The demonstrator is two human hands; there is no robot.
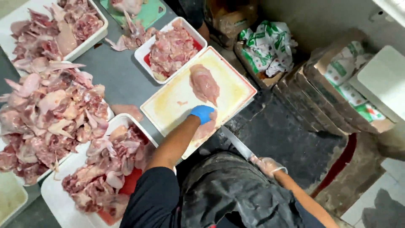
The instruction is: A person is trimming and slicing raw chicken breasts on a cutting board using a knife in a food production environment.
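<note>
Two gloved hands were at work. Nearest, the right hand [266, 165], in a clear glove, had its fingers clamped on a knife [237, 142] held off the worktop's [122, 76] edge. Beyond, the left hand [202, 114], in a blue glove, pressed a chicken piece [205, 128] on the cutting board [168, 103], fingers together. Farther along the board lay a chicken breast [204, 84].

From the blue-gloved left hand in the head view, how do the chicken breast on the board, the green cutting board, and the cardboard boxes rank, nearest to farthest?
From the left hand:
1. Chicken breast, on the white board, just beyond.
2. Green cutting board, top of view.
3. Cardboard boxes, on the floor, far right.
</note>
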